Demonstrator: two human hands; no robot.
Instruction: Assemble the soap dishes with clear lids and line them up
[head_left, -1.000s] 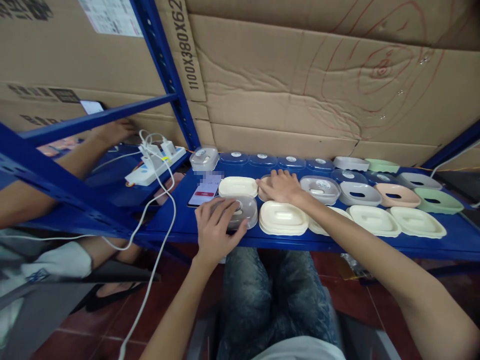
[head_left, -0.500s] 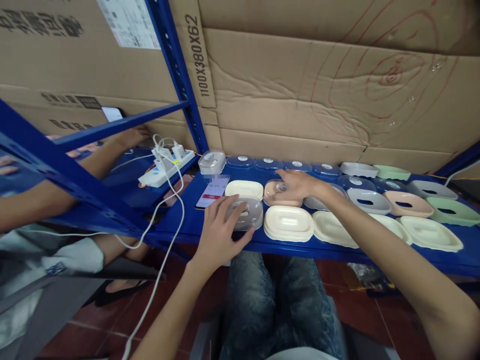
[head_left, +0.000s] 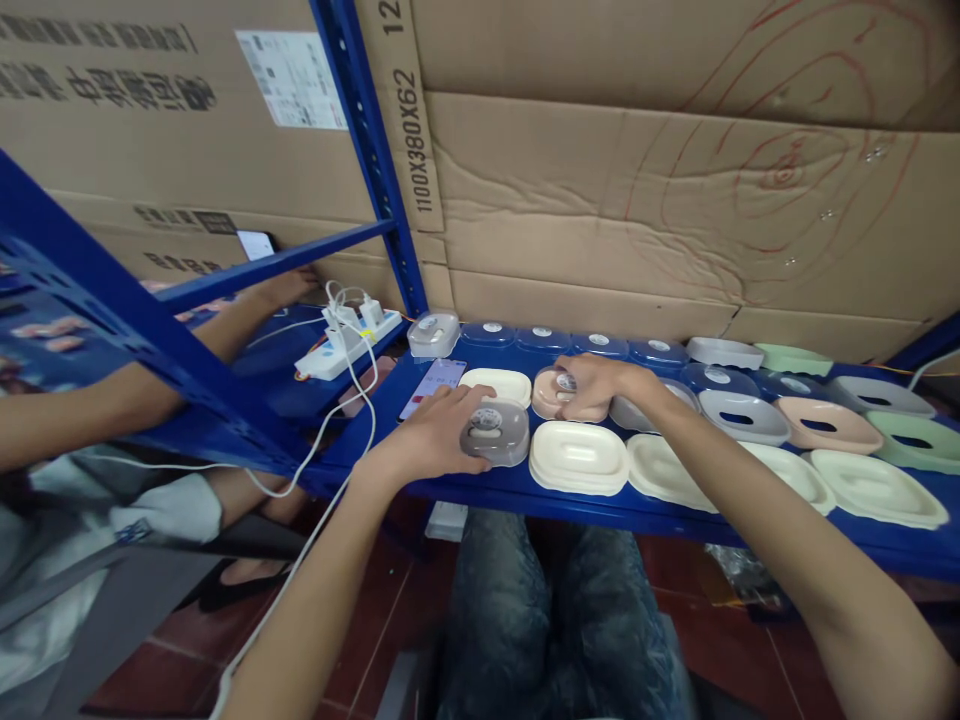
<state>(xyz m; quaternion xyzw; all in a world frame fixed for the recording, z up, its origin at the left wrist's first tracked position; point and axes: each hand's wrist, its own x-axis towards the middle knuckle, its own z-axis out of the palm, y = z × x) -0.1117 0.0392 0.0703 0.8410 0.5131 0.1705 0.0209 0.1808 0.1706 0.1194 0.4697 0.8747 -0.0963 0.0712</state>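
Note:
My left hand (head_left: 431,435) is closed around the left side of a grey soap box (head_left: 511,440) with a clear lid and a round sticker, its thumb at the near side and its fingers at the far side. My right hand (head_left: 604,382) grips the right part of a pink soap box (head_left: 549,392), also under a clear lid. Behind the grey box sits a cream tray (head_left: 506,384). Just in front of the pink box rests a cream stack (head_left: 579,455) of trays. A grey box (head_left: 637,412) is partly hidden under my right forearm.
Clear lids (head_left: 600,345) line the back of the blue shelf, with a lidded box (head_left: 435,335) at their left. Slotted grey, pink (head_left: 829,424) and green trays stand right. A phone (head_left: 435,385), power strip (head_left: 349,345) and white cable are left, beside another person's arm (head_left: 112,410).
My left hand has shifted to the left side of the grey box and closed on it, its fingers previously spread over the lid. My right hand has settled onto the pink box. The view has shifted slightly.

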